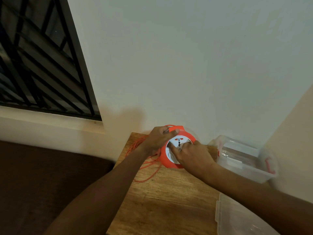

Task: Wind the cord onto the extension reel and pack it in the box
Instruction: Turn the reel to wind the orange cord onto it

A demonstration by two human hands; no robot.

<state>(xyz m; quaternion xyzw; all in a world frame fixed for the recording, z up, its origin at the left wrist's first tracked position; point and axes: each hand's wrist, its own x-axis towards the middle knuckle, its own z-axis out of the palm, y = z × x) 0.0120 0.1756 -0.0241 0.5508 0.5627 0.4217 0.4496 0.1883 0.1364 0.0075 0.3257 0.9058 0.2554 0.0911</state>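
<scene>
left hand [157,138] gripping round orange reel [171,164] rim | right hand [191,154] fingers pressing white socket face [176,141] | cord [145,165] trailing loose on wooden surface [166,197]

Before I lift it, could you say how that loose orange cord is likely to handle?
The orange cord lies in slack loops on the wooden table, so it is probably floppy and apt to trail. The strands overlap, so it might tangle.

Both hands [176,146] on orange reel [171,164]; cord [145,164] loose.

Home room: barred window [39,61], wooden table [160,200].
</scene>
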